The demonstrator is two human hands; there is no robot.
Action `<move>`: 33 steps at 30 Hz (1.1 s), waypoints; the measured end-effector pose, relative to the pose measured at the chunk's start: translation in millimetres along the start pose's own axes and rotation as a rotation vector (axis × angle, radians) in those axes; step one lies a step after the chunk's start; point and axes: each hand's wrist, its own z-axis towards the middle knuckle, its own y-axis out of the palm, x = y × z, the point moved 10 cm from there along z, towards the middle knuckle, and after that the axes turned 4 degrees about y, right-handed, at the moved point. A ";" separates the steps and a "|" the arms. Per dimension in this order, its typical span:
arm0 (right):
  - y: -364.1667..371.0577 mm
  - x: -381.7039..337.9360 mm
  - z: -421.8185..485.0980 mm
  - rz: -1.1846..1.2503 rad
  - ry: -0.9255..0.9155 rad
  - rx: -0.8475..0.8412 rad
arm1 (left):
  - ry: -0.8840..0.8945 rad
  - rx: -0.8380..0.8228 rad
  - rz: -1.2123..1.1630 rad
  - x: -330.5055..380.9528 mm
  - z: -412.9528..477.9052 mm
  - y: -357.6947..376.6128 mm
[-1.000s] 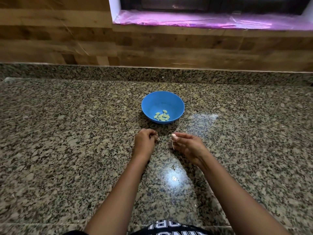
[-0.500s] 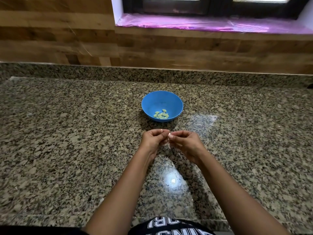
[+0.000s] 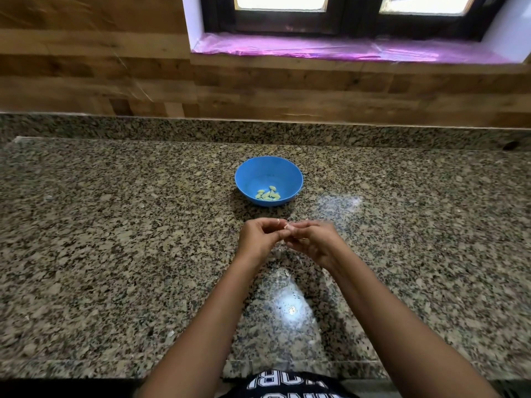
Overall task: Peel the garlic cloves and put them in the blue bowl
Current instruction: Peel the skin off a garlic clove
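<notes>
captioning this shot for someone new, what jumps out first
The blue bowl stands mid-counter on speckled granite, a few peeled cloves in its bottom. Just in front, the left hand and right hand meet at the fingertips, pinching a small garlic clove. Pink film lies under the window behind.
</notes>
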 end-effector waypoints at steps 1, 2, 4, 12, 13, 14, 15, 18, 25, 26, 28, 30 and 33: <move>0.6 4.4 -0.8 0.033 0.047 -0.009 | 0.025 -0.012 0.064 1.5 0.0 0.8; 0.8 7.2 -1.0 0.044 0.075 -0.007 | 0.049 -0.021 0.127 3.0 -0.4 1.1; -0.9 9.2 -2.3 0.035 0.081 0.017 | 0.081 -0.027 0.198 4.0 -2.6 1.8; -0.4 3.9 0.2 0.041 0.015 -0.021 | 0.043 -0.028 0.071 -3.1 -0.2 -0.2; -0.1 3.8 -0.4 0.037 0.014 -0.030 | 0.041 -0.030 0.066 -3.9 0.7 -0.4; 0.2 3.6 -0.7 0.025 0.010 -0.037 | 0.048 -0.033 0.071 -4.2 1.7 -0.4; 1.1 3.4 -1.7 0.009 0.006 -0.044 | 0.056 -0.034 0.085 -4.6 2.6 -0.7; 4.0 -0.9 -2.7 -0.062 -0.029 -0.041 | 0.048 -0.018 0.100 -8.0 3.4 -2.7; 10.8 -2.5 -0.5 -0.117 -0.044 -0.077 | 0.134 0.026 0.296 0.0 3.5 -6.1; 9.1 -2.8 1.7 -0.107 -0.048 -0.057 | 0.168 0.026 0.329 5.3 2.3 -5.2; 8.3 -1.6 4.8 -0.081 -0.044 -0.041 | 0.200 0.030 0.347 11.8 0.5 -5.4; 8.2 0.7 7.2 -0.050 -0.032 -0.047 | 0.225 0.029 0.362 15.1 0.0 -5.6; 7.6 1.0 8.3 -0.047 -0.033 -0.031 | 0.289 0.022 0.437 19.5 -3.1 -2.3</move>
